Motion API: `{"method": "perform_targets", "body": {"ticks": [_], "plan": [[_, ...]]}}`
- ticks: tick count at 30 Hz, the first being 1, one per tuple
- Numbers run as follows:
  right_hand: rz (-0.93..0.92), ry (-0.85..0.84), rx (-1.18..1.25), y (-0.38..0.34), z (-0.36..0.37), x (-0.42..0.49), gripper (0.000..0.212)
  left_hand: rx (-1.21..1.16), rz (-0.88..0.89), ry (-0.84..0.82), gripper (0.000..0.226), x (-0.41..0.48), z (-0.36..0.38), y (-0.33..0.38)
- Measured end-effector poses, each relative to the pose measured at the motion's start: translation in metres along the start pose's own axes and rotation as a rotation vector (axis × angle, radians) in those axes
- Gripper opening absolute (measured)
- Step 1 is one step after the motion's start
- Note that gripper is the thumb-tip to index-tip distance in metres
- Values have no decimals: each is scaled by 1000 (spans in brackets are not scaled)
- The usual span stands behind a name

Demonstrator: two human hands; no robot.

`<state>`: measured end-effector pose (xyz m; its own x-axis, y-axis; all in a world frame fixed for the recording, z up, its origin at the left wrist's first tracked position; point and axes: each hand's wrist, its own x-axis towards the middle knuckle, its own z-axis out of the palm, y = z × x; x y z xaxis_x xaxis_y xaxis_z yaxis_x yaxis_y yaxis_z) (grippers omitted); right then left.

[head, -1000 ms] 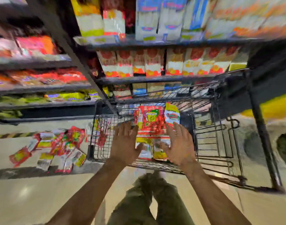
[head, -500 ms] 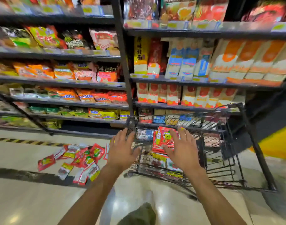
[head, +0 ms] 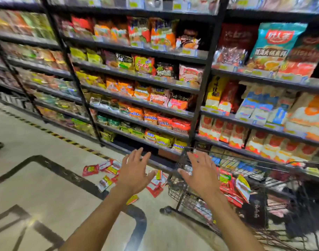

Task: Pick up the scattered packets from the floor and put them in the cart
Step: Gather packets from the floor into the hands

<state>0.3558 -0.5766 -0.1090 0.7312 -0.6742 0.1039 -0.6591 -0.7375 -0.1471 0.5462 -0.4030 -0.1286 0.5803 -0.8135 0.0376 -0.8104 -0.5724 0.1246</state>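
Here, both hands, left hand (head: 134,173) and right hand (head: 200,175), were spread and held nothing in the lower middle. Scattered packets (head: 108,169) lay on the floor (head: 37,178) behind the left hand; more packets (head: 233,189) were inside the cart (head: 254,171) at right.

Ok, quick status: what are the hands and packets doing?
Left hand open, empty. Right hand open, empty, by the cart. Scattered packets on floor; other packets in cart. Nothing seen in the way.

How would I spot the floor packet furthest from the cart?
Find the tall black shelves, then look down at the pale floor left of the wire cart. In the scattered heap there, it is the red packet at the far left end.
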Motion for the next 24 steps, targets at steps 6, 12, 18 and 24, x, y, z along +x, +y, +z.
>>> {"method": "perform_targets", "body": {"ticks": [6,12,18,24], "plan": [[-79,2,-21,-93,17,25,76,18,-21,10,81,2,-24,-87],[-78,16,28,-192,43,55,78,55,-11,15,83,9,-38,-185],[-43,-49,55,-259,83,80,80,25,11,-14,78,20,-29,-263],[-9,-102,93,-285,132,113,75,4,0,-129,76,56,12,-307]]}}
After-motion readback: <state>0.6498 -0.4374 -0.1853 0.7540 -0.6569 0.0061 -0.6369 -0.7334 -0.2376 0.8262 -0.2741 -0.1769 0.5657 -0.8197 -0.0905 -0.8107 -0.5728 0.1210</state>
